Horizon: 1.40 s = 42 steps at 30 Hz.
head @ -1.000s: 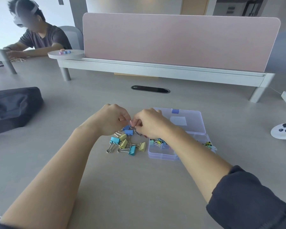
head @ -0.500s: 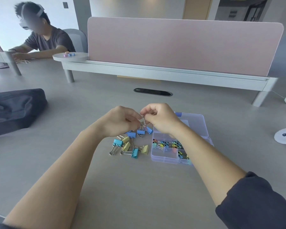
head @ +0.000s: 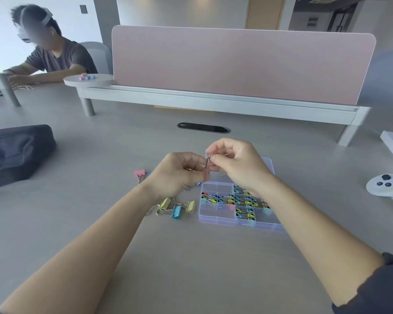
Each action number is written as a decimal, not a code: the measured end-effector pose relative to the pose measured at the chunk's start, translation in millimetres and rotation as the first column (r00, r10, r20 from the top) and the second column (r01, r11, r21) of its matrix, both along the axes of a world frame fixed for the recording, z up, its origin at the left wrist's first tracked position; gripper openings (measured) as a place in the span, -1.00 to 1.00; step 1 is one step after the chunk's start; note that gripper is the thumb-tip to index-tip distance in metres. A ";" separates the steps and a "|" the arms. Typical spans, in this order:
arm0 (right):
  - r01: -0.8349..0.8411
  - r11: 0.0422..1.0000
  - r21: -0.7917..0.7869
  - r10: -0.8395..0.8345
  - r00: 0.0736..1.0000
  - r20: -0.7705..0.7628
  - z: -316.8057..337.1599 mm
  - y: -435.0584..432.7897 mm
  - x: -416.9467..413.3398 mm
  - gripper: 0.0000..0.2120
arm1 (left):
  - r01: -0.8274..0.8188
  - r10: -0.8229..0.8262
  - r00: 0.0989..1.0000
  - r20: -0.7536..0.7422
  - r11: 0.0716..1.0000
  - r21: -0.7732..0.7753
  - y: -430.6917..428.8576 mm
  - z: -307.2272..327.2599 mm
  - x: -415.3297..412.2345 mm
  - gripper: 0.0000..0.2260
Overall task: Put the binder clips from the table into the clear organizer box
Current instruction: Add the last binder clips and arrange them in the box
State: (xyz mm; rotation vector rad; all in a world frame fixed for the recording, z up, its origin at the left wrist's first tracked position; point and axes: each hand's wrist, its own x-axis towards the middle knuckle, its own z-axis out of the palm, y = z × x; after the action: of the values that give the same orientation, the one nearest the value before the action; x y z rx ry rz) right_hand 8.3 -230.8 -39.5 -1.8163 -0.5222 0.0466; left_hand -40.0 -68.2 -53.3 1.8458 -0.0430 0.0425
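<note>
While both hands are raised off the table [head: 191, 264], one binder clip [head: 208, 163] is held between them, above the far left corner of the clear organizer box [head: 222, 221]. Only the clip's silver wire handles show, standing nearly upright; the clip body is hidden behind the fingers, so its colour cannot be told.

The left hand [head: 179, 174] is curled, thumb and fingertips pinching the lower end of the handles. The right hand [head: 238, 165] is also curled, thumb and forefinger pinching the upper part of the handles. This hand is over the far half of the box.

The box lies flat with its lid open on the far side. Several of its compartments hold small multicoloured clips packed in rows; the near left compartments look bare.

Loose clips on the table, all left of the box:
- yellow clip [head: 191, 207], just beside the left wall;
- blue clip [head: 176, 211], next to the yellow clip;
- second yellow clip [head: 165, 203], partly under the left wrist;
- pink clip [head: 139, 173], farthest left.
</note>
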 end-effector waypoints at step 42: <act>0.079 0.836 -0.544 0.184 0.892 0.412 -39.9 -44.0 12.0 -0.91 | -0.180 -0.077 0.915 0.397 0.801 0.571 0.3 -19.0 1.5 -0.83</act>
State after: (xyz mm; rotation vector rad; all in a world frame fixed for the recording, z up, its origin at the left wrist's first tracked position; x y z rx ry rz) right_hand 20.3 -274.8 -79.3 -2.3972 -0.9687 -0.2169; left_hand -38.5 -67.9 -72.3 2.4499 -0.3294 0.5058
